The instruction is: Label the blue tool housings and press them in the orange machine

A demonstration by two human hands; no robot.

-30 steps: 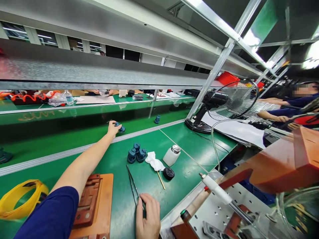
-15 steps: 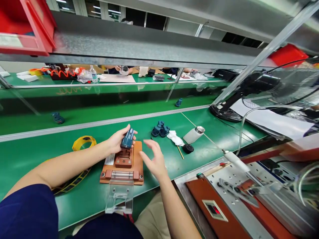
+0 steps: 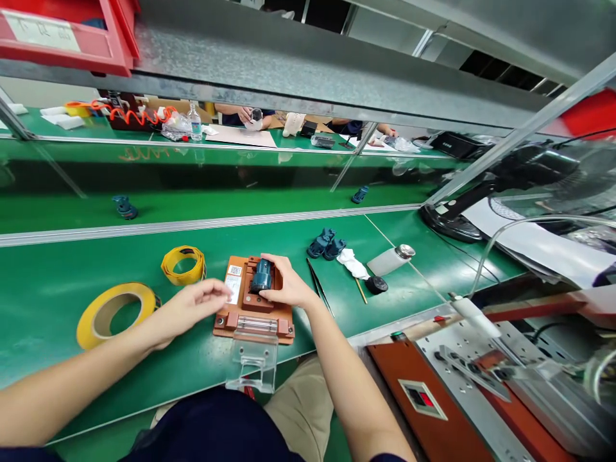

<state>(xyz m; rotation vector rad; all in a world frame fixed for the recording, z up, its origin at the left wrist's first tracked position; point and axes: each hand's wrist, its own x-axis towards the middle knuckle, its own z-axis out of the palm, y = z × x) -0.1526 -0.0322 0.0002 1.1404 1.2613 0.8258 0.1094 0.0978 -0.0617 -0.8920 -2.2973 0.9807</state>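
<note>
A brown fixture block lies on the green bench before me, with a clear hinged cover folded down toward my body. In its recess lies a small dark blue plastic housing, shaped like a tool battery. My right hand has thumb and fingers around the housing's right side. At the fixture's left edge, close to a white label, is my left hand, empty, its fingers loosely extended. Black tweezers lie to the right of the fixture.
Two yellow tape rolls lie at left. Several more blue housings sit behind the tweezers, near white tissue, a black cap and a white bottle. A fan and a press machine stand at right.
The blue housing has passed from my left hand to my right and from above the fixture into its recess. My left hand has drawn back to the left. The view has shifted.
</note>
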